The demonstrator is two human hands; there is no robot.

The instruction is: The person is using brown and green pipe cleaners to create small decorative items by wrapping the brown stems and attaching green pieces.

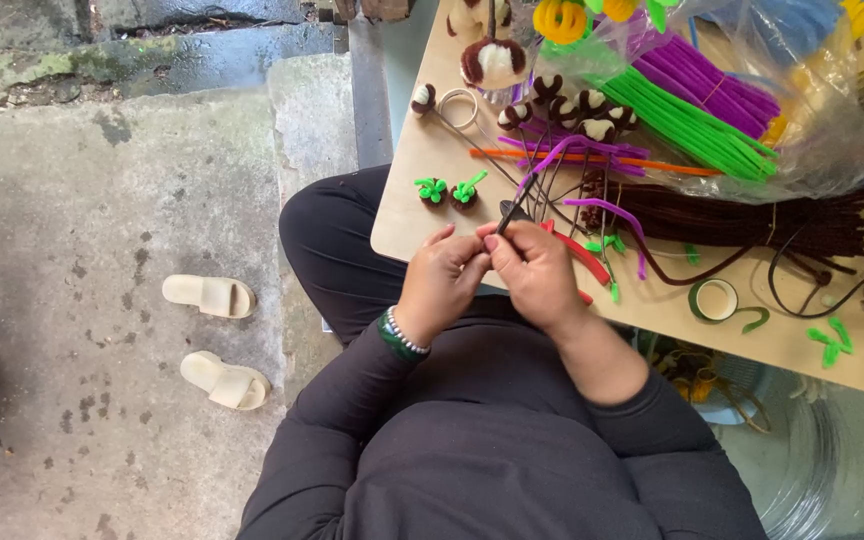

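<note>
Purple is what I am working with: a purple pipe cleaner (542, 165) runs up and away from my hands, across the wooden counter (407, 215), its near end pinched at the dark tip (512, 212) between the fingers of my right hand (537, 275). The thumb and forefinger there are pressed together on it. My left hand (440, 280) sits just beside, touching the right; its fingers are curled in toward the same spot, but I cannot tell whether they grip the stem or only steady it.

Just beyond my left hand stand two small brown balls topped with green leaves (449, 190). Further back lie brown-and-white fuzzy balls on stems (572, 108), an orange pipe cleaner (592, 160) laid crosswise, a bundle of dark brown pipe cleaners (752, 220), and bundles of green pipe cleaners (697, 125) in a clear bag. Red-handled pliers (582, 255) lie touching my right hand, and a roll of green tape (717, 300) rests near the counter's front edge.

To do this well, I judge the pinch should stay close to the very end, both hands tight together so the wire bends where I mean it to and not further up. The long free length trails over the other stems, so I would keep it lifted to avoid dragging them.

On the concrete floor to my left sit two pale slippers (217, 340).
</note>
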